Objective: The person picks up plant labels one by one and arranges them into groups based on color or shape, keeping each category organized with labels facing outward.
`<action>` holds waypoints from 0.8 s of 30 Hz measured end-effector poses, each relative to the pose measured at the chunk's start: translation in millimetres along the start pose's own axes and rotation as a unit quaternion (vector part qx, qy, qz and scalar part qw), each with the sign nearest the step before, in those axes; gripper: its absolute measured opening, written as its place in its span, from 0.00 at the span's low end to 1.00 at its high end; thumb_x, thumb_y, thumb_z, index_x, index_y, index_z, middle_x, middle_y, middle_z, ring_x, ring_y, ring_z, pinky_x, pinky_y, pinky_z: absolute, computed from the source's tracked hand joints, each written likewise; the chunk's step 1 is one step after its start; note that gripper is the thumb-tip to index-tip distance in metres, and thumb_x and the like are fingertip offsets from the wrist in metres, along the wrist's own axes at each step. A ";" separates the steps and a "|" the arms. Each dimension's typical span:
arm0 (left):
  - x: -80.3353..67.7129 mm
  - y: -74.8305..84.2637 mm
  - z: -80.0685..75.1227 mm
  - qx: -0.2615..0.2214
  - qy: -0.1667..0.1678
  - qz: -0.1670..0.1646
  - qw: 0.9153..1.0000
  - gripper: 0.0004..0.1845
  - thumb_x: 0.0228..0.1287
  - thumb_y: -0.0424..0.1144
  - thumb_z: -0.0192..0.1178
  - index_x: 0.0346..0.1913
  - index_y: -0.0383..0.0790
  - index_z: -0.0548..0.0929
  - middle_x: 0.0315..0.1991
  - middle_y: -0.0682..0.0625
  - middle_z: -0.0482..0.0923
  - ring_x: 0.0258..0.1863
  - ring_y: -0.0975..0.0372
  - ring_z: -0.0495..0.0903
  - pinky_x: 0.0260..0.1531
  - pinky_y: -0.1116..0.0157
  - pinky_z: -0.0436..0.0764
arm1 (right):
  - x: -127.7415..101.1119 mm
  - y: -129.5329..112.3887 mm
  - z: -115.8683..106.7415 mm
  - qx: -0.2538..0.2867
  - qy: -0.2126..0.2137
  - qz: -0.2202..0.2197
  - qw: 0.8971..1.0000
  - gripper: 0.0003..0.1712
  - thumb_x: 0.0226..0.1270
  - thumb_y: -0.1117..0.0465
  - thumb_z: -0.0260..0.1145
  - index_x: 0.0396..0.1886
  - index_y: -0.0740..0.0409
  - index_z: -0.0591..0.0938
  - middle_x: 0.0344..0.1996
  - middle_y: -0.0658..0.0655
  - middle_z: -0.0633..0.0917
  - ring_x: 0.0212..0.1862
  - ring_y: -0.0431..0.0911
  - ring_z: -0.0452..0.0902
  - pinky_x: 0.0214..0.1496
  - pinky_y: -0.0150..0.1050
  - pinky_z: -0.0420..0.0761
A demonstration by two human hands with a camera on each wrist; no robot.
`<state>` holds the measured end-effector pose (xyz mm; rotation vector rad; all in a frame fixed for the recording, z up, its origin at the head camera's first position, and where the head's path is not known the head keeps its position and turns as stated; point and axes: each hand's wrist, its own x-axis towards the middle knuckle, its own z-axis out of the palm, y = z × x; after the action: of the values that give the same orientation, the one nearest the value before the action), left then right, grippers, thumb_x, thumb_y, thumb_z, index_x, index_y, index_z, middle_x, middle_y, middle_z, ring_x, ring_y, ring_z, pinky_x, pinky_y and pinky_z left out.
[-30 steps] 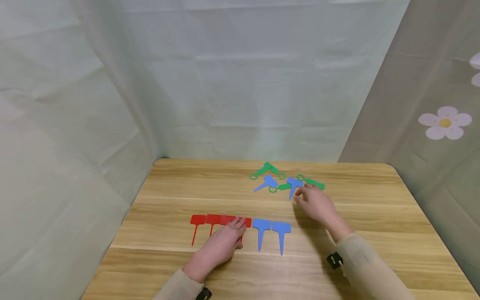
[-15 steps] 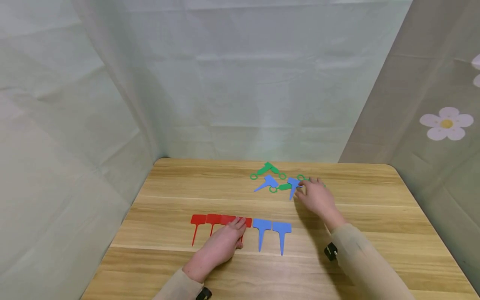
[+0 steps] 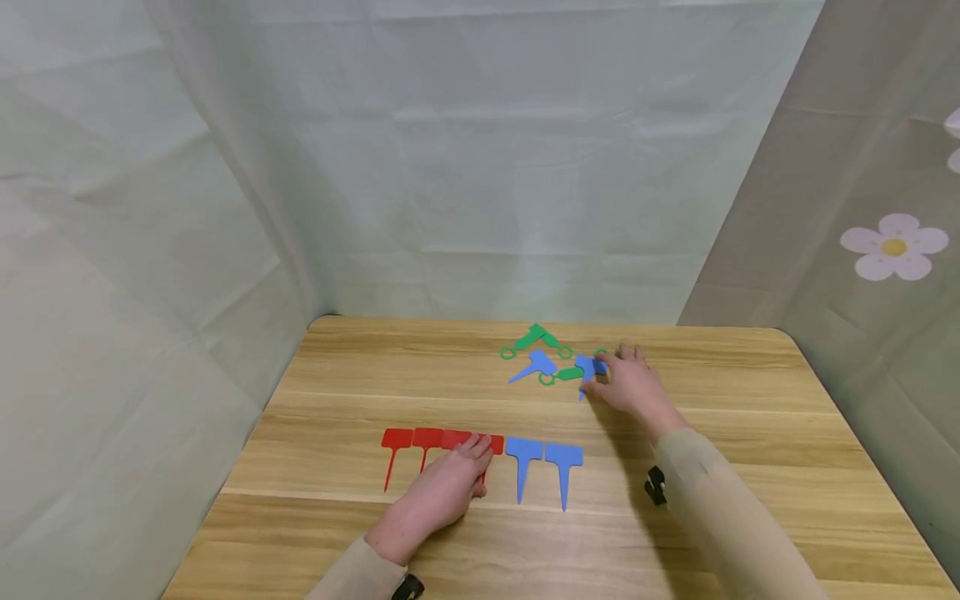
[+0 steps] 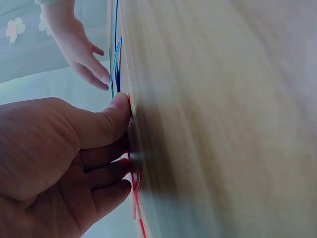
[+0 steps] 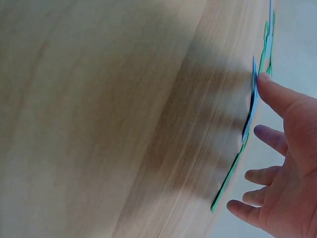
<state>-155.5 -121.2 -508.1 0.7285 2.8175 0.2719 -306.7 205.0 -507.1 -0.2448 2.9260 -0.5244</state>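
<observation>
My left hand lies flat on the wooden table, its fingertips pressing on the right end of a row of red T-shaped tags. The left wrist view shows that hand with its thumb on the tabletop and its fingers over a red tag. Two blue tags continue the row to the right. Farther back, my right hand reaches into a loose pile, thumb touching a blue tag. In the right wrist view the hand has spread fingers, with the blue tag at its thumb tip.
The pile also holds another blue tag and green ring-ended tags; one green tag lies under my right fingers. Pale cloth walls enclose the table at the back and sides. A flower print marks the right wall.
My right hand has slid farther back and slightly left over the pile, covering the rightmost green tag and touching the blue tag. The left hand and the row stayed still.
</observation>
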 end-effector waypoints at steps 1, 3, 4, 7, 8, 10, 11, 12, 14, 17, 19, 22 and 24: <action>0.0 -0.1 0.0 0.001 0.001 0.001 1.000 0.31 0.71 0.39 0.72 0.73 0.32 0.79 0.76 0.41 0.72 0.78 0.47 0.69 0.71 0.52 0.75 | 0.6 0.1 -0.2 0.001 -0.002 0.001 1.000 0.46 0.75 0.37 0.69 0.81 0.59 0.70 0.81 0.80 0.54 0.81 0.81 0.38 0.74 0.81 0.53; -0.1 -0.4 0.4 0.004 0.003 0.004 1.000 0.31 0.71 0.39 0.72 0.73 0.32 0.79 0.76 0.41 0.73 0.77 0.47 0.69 0.71 0.52 0.75 | 1.2 -0.4 -1.2 0.000 -0.006 -0.001 1.000 0.46 0.75 0.37 0.69 0.81 0.59 0.70 0.81 0.81 0.53 0.81 0.81 0.37 0.74 0.81 0.53; -0.2 -0.4 0.7 0.006 0.004 0.005 1.000 0.31 0.71 0.39 0.72 0.72 0.32 0.79 0.76 0.41 0.73 0.77 0.47 0.69 0.71 0.52 0.75 | 1.4 -0.6 -1.8 -0.001 -0.007 -0.001 1.000 0.46 0.75 0.37 0.69 0.81 0.59 0.70 0.80 0.81 0.53 0.80 0.81 0.37 0.74 0.81 0.53; -0.1 -0.8 1.3 0.007 0.007 0.007 1.000 0.30 0.70 0.39 0.73 0.72 0.32 0.80 0.76 0.41 0.73 0.77 0.47 0.70 0.71 0.52 0.76 | 1.9 -1.9 -3.8 -0.001 -0.009 -0.001 1.000 0.47 0.74 0.37 0.69 0.81 0.59 0.70 0.80 0.81 0.53 0.80 0.81 0.37 0.74 0.81 0.53; 0.0 -0.9 1.4 0.007 0.008 0.007 1.000 0.30 0.70 0.39 0.73 0.72 0.32 0.80 0.75 0.41 0.74 0.77 0.47 0.70 0.70 0.52 0.76 | 2.0 -2.6 -4.3 0.000 -0.011 -0.001 1.000 0.47 0.74 0.37 0.69 0.81 0.59 0.70 0.80 0.81 0.52 0.80 0.82 0.37 0.74 0.81 0.53; 0.4 -1.4 1.7 0.005 0.008 0.006 1.000 0.30 0.70 0.38 0.73 0.72 0.32 0.80 0.75 0.40 0.74 0.77 0.47 0.70 0.70 0.52 0.77 | 2.4 -3.8 -5.6 0.001 -0.015 0.000 1.000 0.47 0.75 0.38 0.70 0.81 0.59 0.69 0.81 0.81 0.52 0.80 0.81 0.36 0.75 0.80 0.52; 0.5 -1.6 1.8 0.005 0.008 0.006 1.000 0.30 0.70 0.38 0.73 0.72 0.32 0.80 0.75 0.41 0.74 0.77 0.47 0.70 0.70 0.52 0.77 | 2.8 -4.1 -6.0 0.002 -0.018 0.001 1.000 0.47 0.74 0.38 0.70 0.82 0.59 0.69 0.81 0.81 0.51 0.80 0.81 0.35 0.75 0.80 0.52; 0.6 -1.6 1.7 0.005 0.008 0.006 1.000 0.30 0.70 0.39 0.73 0.72 0.32 0.80 0.75 0.41 0.74 0.77 0.47 0.70 0.70 0.52 0.77 | 3.1 -4.4 -6.5 0.001 -0.021 0.001 1.000 0.47 0.74 0.38 0.70 0.82 0.60 0.69 0.81 0.81 0.51 0.80 0.82 0.35 0.75 0.80 0.52; 0.9 -1.9 1.9 0.007 0.007 0.006 1.000 0.30 0.70 0.39 0.73 0.72 0.32 0.80 0.75 0.41 0.74 0.77 0.47 0.70 0.70 0.53 0.77 | 4.6 -4.7 -6.9 0.002 -0.026 0.003 1.000 0.47 0.74 0.39 0.70 0.82 0.60 0.69 0.81 0.81 0.52 0.80 0.81 0.34 0.75 0.80 0.52; 0.9 -1.6 1.8 0.008 0.004 0.006 1.000 0.30 0.71 0.39 0.73 0.72 0.32 0.80 0.76 0.41 0.73 0.77 0.47 0.70 0.70 0.53 0.76 | 6.8 -5.0 -7.5 0.002 -0.029 0.006 1.000 0.47 0.73 0.40 0.72 0.81 0.60 0.70 0.80 0.81 0.54 0.80 0.82 0.34 0.75 0.79 0.52; 1.0 -1.6 1.9 0.008 0.004 0.007 1.000 0.30 0.71 0.39 0.72 0.72 0.32 0.80 0.76 0.41 0.73 0.77 0.47 0.70 0.70 0.53 0.76 | 8.1 -5.3 -7.8 0.001 -0.029 0.007 1.000 0.46 0.72 0.40 0.73 0.81 0.59 0.71 0.79 0.81 0.55 0.80 0.82 0.35 0.75 0.80 0.53; 0.8 -1.2 1.7 0.008 0.004 0.008 1.000 0.30 0.71 0.39 0.72 0.72 0.32 0.79 0.76 0.41 0.73 0.77 0.47 0.70 0.70 0.53 0.76 | 9.5 -5.4 -8.7 -0.004 -0.031 0.009 0.999 0.46 0.71 0.40 0.74 0.80 0.58 0.72 0.79 0.81 0.56 0.80 0.82 0.35 0.75 0.80 0.54; 0.6 -0.9 1.5 0.008 0.005 0.008 1.000 0.30 0.71 0.39 0.72 0.72 0.32 0.79 0.76 0.41 0.73 0.77 0.47 0.70 0.70 0.53 0.76 | 10.6 -5.9 -9.3 -0.007 -0.033 0.009 0.999 0.46 0.71 0.40 0.74 0.81 0.58 0.72 0.79 0.81 0.57 0.80 0.82 0.34 0.75 0.80 0.54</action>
<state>-156.1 -121.5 -509.9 0.7563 2.8269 0.2558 -317.9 200.7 -497.8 -0.2338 2.8657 -0.4827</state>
